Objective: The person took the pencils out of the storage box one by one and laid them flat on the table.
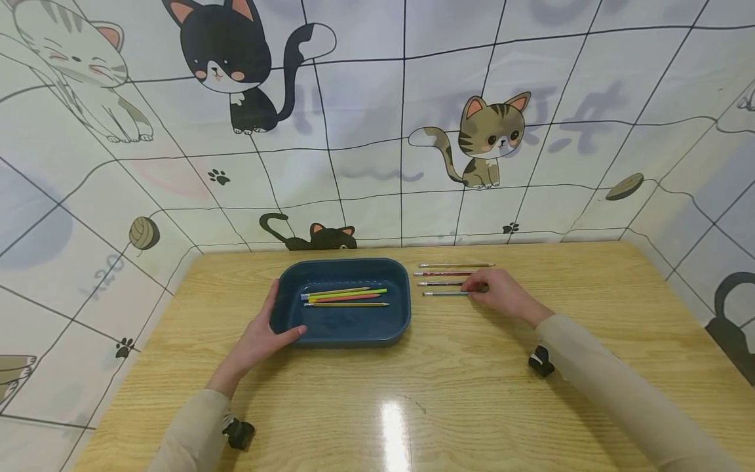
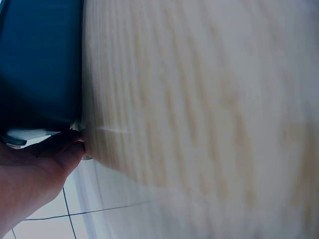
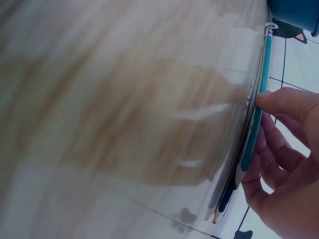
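My left hand [image 1: 257, 341] grips the left end of a dark blue plastic tray [image 1: 354, 342], thumb over the near rim and fingers along the outer side. Several pencils [image 1: 348, 297], in yellow, green and coral tones, lie inside the tray. To its right, several more pencils are laid out in a row. My right hand [image 1: 501, 295] pinches the nearest of these, a teal pencil [image 3: 264, 74], between thumb and fingers near its sharpened end. Just beyond it are a dark pencil [image 1: 439, 284], a dark red pencil [image 1: 448, 273] and a brownish pencil [image 1: 457, 265].
Everything rests on a light wooden table [image 1: 472, 393]. A white cloth with cartoon cats [image 1: 495, 131] and grid lines hangs behind the table and down both sides. Small black devices [image 1: 541, 362] are worn at both wrists.
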Demonstrator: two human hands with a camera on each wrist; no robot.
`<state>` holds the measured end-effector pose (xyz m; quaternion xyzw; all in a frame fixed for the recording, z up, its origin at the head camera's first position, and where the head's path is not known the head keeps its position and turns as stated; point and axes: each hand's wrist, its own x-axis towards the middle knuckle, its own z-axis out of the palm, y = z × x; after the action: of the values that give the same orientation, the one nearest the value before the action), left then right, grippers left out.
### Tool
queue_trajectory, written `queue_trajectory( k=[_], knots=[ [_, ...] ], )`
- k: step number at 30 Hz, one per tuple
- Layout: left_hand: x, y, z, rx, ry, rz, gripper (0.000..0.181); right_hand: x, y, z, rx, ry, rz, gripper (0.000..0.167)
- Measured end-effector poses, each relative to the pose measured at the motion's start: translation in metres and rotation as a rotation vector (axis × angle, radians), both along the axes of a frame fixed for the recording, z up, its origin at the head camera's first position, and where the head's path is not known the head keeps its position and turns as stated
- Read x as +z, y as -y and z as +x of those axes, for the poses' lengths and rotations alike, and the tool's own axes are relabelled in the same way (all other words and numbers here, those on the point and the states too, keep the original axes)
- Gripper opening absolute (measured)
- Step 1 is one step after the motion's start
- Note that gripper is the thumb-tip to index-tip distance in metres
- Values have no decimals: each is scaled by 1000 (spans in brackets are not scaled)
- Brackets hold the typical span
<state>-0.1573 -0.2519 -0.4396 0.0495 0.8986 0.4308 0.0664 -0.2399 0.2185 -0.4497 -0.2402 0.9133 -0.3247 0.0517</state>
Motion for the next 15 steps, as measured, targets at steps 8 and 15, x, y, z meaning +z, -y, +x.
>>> queue_trajectory(
  k=[8, 15],
  knots=[
    [-1, 1, 0, 5, 3, 3, 109, 1, -2, -3, 2, 29, 7, 13],
    [0, 0, 0, -5, 3, 18, 109, 0, -3, -2, -6, 27, -29, 13]
  ],
)
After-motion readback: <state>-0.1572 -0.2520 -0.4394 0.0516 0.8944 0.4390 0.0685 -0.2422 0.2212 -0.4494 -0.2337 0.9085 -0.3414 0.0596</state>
